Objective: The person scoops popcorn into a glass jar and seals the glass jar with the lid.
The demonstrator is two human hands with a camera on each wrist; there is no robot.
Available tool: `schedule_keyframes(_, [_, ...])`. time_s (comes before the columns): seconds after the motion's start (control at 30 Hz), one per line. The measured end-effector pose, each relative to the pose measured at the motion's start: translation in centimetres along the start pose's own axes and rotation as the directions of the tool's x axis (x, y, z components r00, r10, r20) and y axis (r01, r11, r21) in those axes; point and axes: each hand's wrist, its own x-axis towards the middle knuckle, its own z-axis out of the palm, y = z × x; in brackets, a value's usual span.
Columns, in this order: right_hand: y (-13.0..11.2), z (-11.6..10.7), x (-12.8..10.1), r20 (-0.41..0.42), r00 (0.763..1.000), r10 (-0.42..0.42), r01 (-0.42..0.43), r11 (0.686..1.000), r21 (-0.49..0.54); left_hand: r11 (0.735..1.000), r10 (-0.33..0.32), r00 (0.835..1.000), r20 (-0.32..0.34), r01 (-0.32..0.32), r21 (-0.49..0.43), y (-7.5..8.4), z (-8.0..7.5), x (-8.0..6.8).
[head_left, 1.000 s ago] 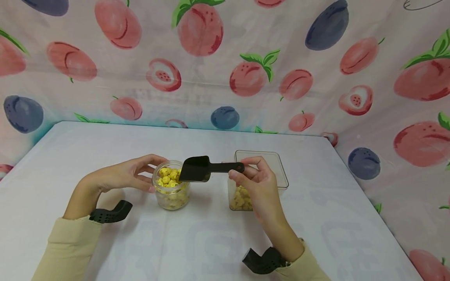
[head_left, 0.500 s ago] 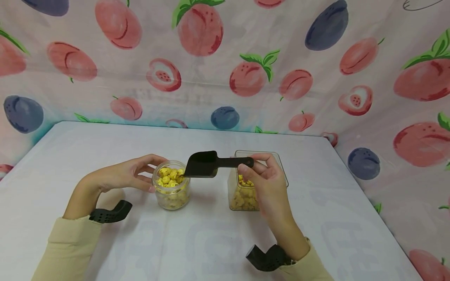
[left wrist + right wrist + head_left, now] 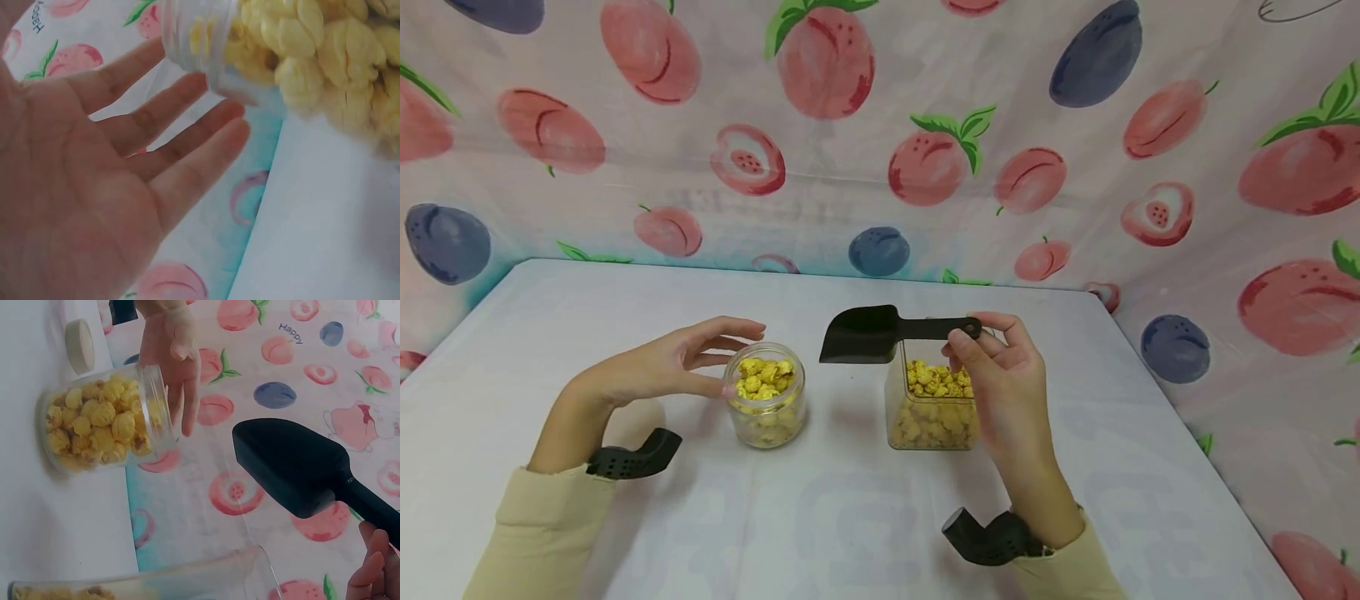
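Observation:
A round clear jar (image 3: 765, 396) of yellow popcorn (image 3: 94, 419) stands upright on the table, filled nearly to its rim. My left hand (image 3: 673, 360) is at its left side, fingers extended; in the left wrist view they spread beside the jar's neck. The thumb seems to touch the rim. Between thumb and fingers, my right hand (image 3: 1003, 375) pinches the handle end of a black scoop (image 3: 861, 335). The scoop hangs level in the air between the jar and a square clear container (image 3: 928, 429), which also holds popcorn. Part of that container is hidden behind the right hand.
A pale round lid (image 3: 79, 347) lies beyond the jar, partly behind the left wrist in the head view. White cloth covers the table (image 3: 820, 533). A fruit-print cloth (image 3: 827, 167) rises at the back and right. Each wrist wears a black camera mount (image 3: 636, 454).
My right hand has carried the scoop rightward and up, from over the jar's rim to clear of it. The left fingers have lifted and straightened away from the jar.

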Motion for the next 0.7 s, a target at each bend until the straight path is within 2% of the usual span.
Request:
schedule_keyframes(0.17, [-0.4, -0.6, 0.3, -0.019, 0.999, -0.046, 0.046, 0.999, 0.021, 0.997, 0.026, 0.995, -0.092, -0.019, 0.075, 1.3, 0.6, 0.3])
schedule_keyframes(0.27, [-0.7, -1.0, 0.5, -0.045, 0.996, -0.076, 0.079, 0.995, 0.067, 0.992, 0.075, 0.986, -0.147, -0.058, 0.115, 2.1, 1.2, 0.5])
schedule_keyframes(0.5, [-1.5, -2.0, 1.2, -0.129, 0.981, -0.148, 0.165, 0.977, 0.131, 0.978, 0.194, 0.943, -0.268, -0.165, 0.129, 3.6, 3.0, 1.4])
schedule_keyframes(0.7, [-2.1, -3.2, 1.7, -0.187, 0.953, -0.237, 0.266, 0.952, 0.149, 0.967, 0.253, 0.902, -0.35, -0.22, 0.129, 4.3, 4.8, 2.5])
